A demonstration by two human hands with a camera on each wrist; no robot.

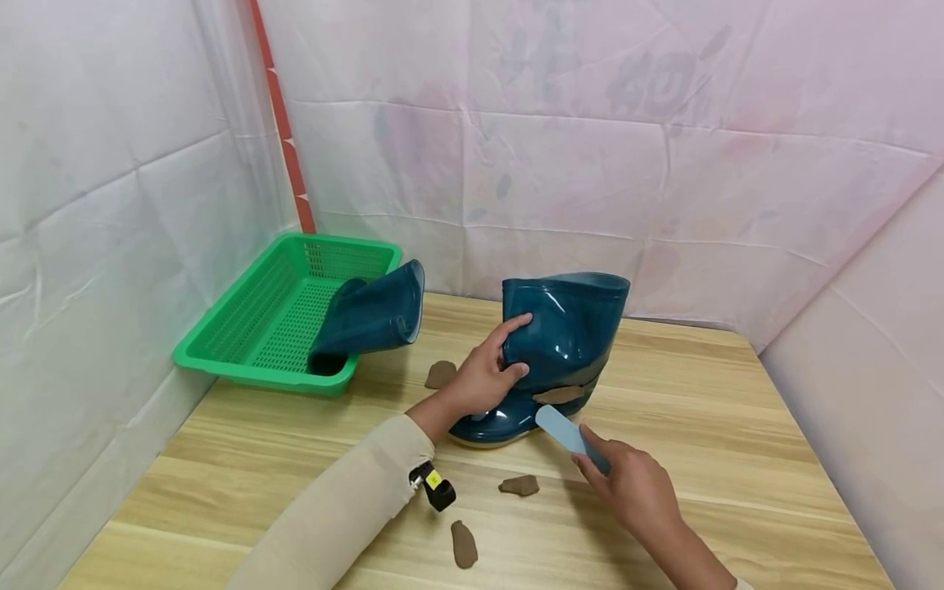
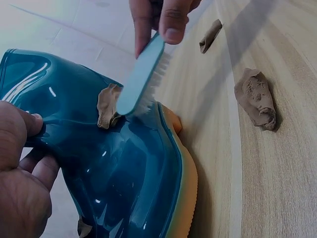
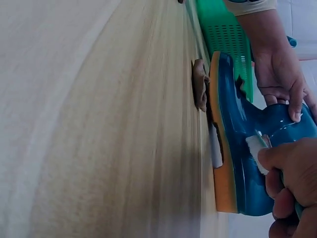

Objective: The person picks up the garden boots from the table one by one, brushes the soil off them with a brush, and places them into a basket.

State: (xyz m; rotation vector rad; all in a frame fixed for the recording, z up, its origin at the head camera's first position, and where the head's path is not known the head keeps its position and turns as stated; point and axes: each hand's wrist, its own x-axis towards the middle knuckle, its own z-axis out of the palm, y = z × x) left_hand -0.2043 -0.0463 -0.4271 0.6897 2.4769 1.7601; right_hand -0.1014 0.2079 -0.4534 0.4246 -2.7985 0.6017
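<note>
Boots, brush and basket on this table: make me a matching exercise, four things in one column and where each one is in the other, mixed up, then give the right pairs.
Things:
1. brush
2. left hand
3. second boot
4. mud lump

Places:
A. lying in the green basket
B. on the bare table, near the front edge
C. gripping the shaft of the standing boot
D. held in the right hand, bristles against a mud patch on the standing boot

Pairs: 1-D, 2-C, 3-A, 4-B
</note>
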